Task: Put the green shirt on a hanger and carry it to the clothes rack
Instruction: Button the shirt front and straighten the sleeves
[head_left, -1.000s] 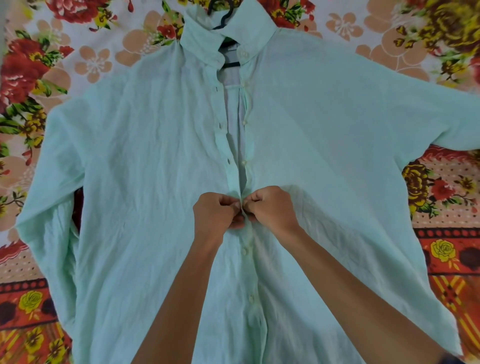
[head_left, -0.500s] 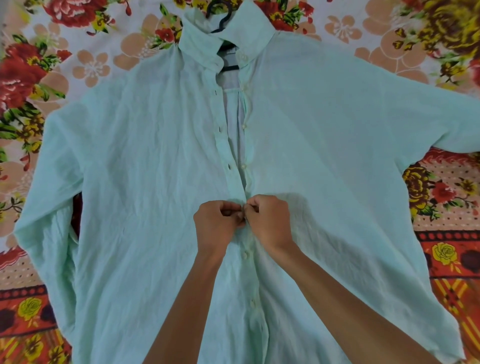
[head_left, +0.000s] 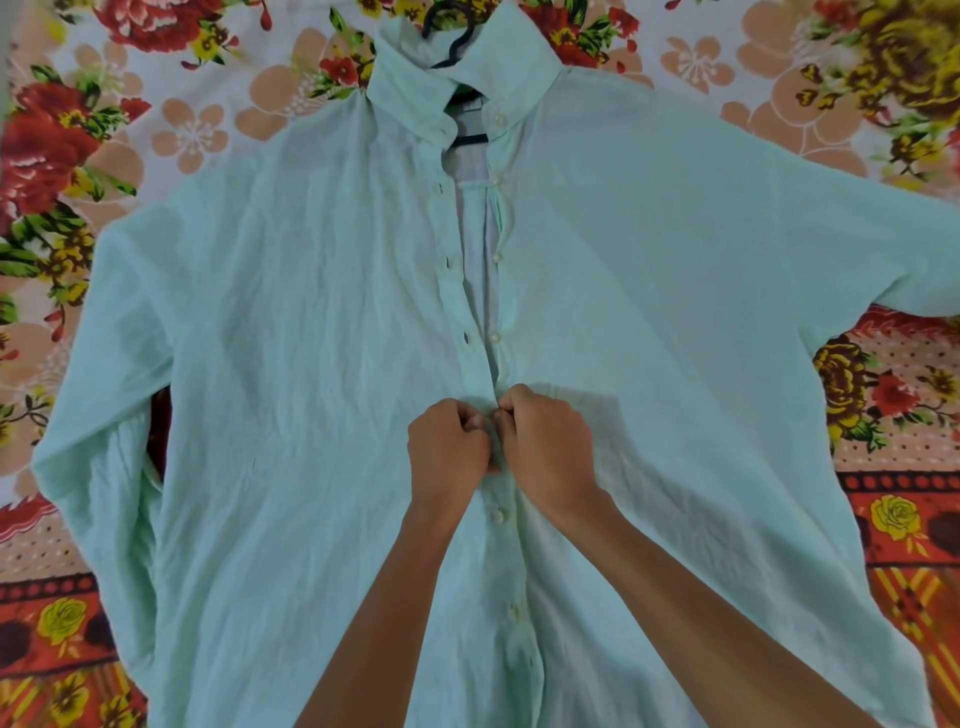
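Buttoning is my step now: left hand and right hand pinch the placket of the green shirt, flat on the bedsheet, hanger at 12 o'clock; next comes the button above

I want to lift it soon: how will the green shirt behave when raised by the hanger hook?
The green shirt looks thin and creased, so probably floppy and light. Its sleeves will likely droop. The hanger already sits inside the collar, so it should hang from it.
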